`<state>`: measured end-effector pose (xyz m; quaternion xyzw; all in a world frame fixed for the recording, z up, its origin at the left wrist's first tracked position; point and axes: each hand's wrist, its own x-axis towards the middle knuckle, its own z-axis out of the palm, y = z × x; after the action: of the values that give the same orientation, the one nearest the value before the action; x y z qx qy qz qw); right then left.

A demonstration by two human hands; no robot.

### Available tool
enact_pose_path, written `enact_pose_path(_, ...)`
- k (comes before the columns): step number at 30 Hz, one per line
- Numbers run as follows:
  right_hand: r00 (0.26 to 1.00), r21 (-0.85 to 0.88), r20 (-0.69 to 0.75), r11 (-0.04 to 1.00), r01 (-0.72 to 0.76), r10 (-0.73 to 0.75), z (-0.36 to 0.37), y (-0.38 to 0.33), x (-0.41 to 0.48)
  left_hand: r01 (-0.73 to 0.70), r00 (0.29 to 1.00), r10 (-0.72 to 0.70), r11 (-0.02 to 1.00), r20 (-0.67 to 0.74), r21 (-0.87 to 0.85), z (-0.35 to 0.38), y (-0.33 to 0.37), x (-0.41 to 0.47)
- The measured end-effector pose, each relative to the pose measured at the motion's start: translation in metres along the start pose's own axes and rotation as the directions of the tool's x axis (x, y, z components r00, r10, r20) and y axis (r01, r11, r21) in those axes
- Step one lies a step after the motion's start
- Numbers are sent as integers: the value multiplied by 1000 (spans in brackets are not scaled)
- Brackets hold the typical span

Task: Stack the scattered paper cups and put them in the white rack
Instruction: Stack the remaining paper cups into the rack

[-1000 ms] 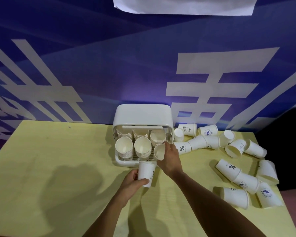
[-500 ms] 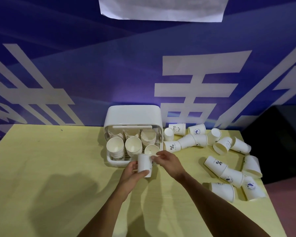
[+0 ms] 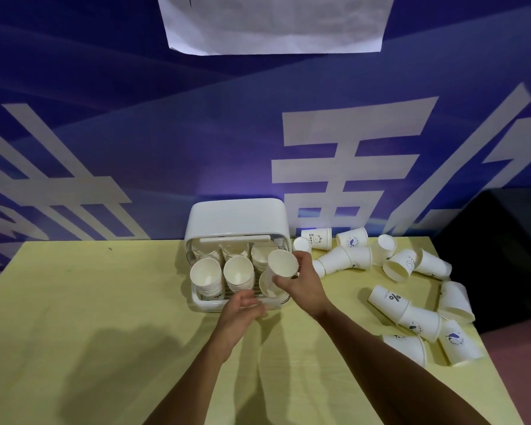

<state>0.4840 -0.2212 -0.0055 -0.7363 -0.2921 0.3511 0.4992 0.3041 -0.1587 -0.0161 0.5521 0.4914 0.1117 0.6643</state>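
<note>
The white rack [image 3: 238,219] stands at the back of the yellow table [image 3: 74,302] with its lid raised. Stacks of paper cups [image 3: 206,276] fill its compartments. My right hand [image 3: 304,282] holds one white paper cup [image 3: 282,263] tilted over the rack's front right compartment, just above a cup lying there [image 3: 269,286]. My left hand [image 3: 242,314] hovers at the rack's front edge, fingers apart, holding nothing. Several scattered cups [image 3: 344,259] lie on their sides to the right of the rack.
More loose cups [image 3: 417,320] lie near the table's right edge, beside a dark object [image 3: 497,240] off the table. A blue banner wall [image 3: 135,133] stands directly behind the rack. A white paper sheet [image 3: 273,23] hangs on the wall above.
The cup passed from my left hand to my right, which lifted it over the rack's front right compartment. My left hand let go and now stays empty by the rack's front.
</note>
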Motion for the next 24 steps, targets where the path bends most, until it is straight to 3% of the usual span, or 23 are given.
enact_pose_path(6,992,-203,84,972,114,-99,17,14,7,3,1000,-3,999,-9,50,-15,-7,-3)
enact_pose_path(14,997,-355,82,934,33,-4,10,30,8,42,999,-41,994,-9,97,-16,-15,-4)
enact_pose_path(24,982,-381,-138,908,-175,131,-90,69,-24,21,985,-61,969,159,244,65,-5,5)
